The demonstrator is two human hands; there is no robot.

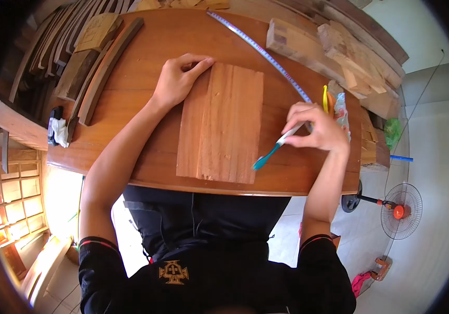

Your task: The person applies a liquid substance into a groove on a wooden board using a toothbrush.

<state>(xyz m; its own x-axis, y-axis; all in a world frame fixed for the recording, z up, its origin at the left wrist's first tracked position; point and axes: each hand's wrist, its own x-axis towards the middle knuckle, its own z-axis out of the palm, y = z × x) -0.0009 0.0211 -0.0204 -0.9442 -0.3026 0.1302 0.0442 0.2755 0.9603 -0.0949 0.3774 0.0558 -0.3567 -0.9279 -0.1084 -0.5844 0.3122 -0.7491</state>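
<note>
A reddish-brown wooden board with lengthwise grain and a step along its face lies on the table in front of me. My left hand is at its upper left corner, fingers curled and the thumb and fingertips closed at the edge. To the right of the board, my right hand grips a toothbrush with a white handle and teal head end. The brush points down and left, its head close to the board's lower right edge.
An extended measuring tape crosses the brown table. A yellow-handled item and a plastic packet sit beyond my right hand. Wood strips lie left, thick planks at the back right. A fan stands at right.
</note>
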